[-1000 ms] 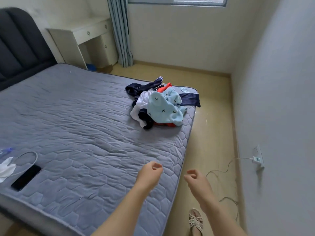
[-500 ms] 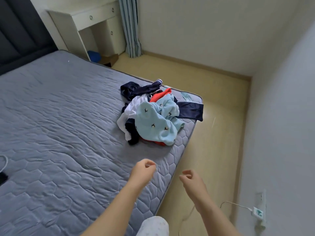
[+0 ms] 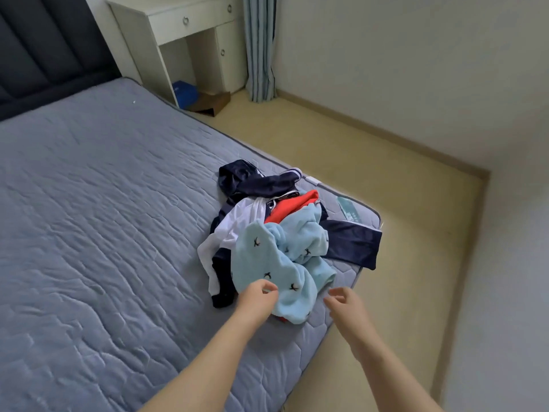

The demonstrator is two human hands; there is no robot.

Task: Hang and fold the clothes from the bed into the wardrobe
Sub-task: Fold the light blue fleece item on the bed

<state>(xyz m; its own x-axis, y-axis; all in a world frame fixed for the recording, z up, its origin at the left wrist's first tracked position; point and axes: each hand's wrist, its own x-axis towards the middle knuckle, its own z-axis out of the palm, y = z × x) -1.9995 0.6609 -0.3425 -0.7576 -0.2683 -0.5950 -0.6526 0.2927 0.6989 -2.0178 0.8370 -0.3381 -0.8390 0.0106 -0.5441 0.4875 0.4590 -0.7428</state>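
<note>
Looking down across the wide grey bed (image 3: 104, 233), with bare floor (image 3: 401, 218) running along its right edge and a wall (image 3: 505, 263) closing in beyond, leaving a narrow lane for stepping back. Finding the clothes pile (image 3: 255, 215) heaped at the bed's near right corner, with a navy piece (image 3: 350, 242) draping over the edge. Judging it all light, soft and floppy, likely tangling, so favouring lifting the top light-blue garment (image 3: 267, 263) alone by its near hem. Reaching in with the left hand (image 3: 257, 298), fingers loosely curled at the blue hem, unable to tell whether pinching or merely touching; holding the right hand (image 3: 344, 301) just beside that hem, fingers loosely curled around nothing
</note>
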